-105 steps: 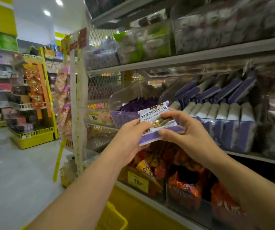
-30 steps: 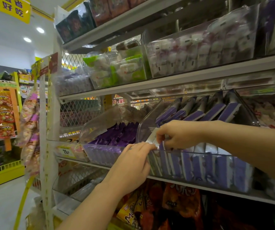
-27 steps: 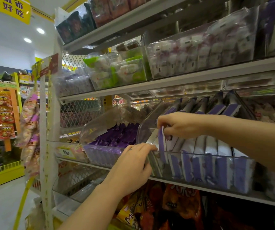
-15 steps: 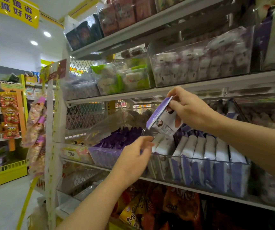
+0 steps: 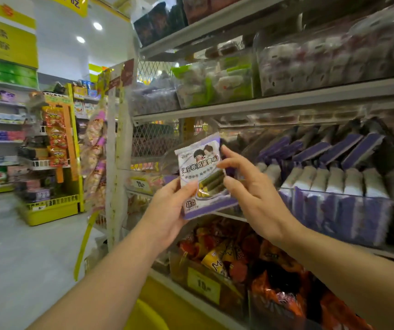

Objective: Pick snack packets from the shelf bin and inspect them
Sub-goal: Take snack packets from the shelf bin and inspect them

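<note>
A white and purple snack packet (image 5: 199,170) is held upright in front of the shelves, its printed face toward me. My left hand (image 5: 167,210) grips its lower left corner with the thumb on the front. My right hand (image 5: 253,194) pinches its right edge with fingers and thumb. Behind and to the right, the clear shelf bin (image 5: 343,210) holds several more of the same purple and white packets standing in a row.
Another clear bin (image 5: 229,79) with green and white sweets sits on the shelf above. Orange snack bags (image 5: 234,253) fill the shelf below, with a price tag (image 5: 203,285). A yellow display stand (image 5: 50,206) stands across the grey aisle floor on the left.
My right hand pulled a packet up out of the bin and brought it down and left. My left hand left the bin front and took hold of the packet's lower left corner.
</note>
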Tool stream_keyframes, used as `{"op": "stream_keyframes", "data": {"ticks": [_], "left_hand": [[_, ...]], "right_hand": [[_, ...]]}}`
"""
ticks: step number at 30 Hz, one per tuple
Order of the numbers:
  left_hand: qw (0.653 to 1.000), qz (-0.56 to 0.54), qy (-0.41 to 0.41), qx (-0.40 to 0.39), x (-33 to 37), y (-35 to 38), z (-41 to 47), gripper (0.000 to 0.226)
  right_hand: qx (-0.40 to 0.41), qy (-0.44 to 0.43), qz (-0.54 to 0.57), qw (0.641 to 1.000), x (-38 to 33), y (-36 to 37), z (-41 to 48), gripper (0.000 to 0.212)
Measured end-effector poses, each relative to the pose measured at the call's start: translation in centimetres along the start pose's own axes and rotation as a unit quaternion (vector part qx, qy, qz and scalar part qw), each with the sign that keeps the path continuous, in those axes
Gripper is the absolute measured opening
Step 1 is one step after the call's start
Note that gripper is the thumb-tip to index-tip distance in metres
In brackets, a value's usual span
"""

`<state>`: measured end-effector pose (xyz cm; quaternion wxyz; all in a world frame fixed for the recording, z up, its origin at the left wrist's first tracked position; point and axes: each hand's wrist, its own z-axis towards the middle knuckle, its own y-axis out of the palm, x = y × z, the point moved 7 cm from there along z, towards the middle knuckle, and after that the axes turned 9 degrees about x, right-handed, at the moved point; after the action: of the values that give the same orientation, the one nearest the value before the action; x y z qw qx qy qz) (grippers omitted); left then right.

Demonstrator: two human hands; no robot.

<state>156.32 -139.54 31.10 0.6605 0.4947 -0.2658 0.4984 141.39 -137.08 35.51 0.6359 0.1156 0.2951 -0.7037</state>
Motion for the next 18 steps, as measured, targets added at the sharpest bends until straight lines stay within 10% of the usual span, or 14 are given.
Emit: {"op": "stream_keyframes", "data": {"ticks": [5, 9, 18], "left_hand": [[0.993, 0.108, -0.033, 0.033, -4.3, -6.1, -2.2, 0.025], [0.975, 0.198, -0.1, 0.031, -8.5, -10.0, -4.2, 0.031], [0.968, 0.138, -0.109, 0.176, -12.5, -15.1, -4.3, 0.016]], "right_hand": [[0.013, 0.194, 0.114, 0.974, 6.2, 5.7, -3.1, 0.054], [0.027, 0.291, 0.192, 0.937, 10.4, 9.8, -5.8, 0.018], [-0.036, 0.394, 0.251, 0.883, 16.9, 15.1, -11.4, 0.017]]}}
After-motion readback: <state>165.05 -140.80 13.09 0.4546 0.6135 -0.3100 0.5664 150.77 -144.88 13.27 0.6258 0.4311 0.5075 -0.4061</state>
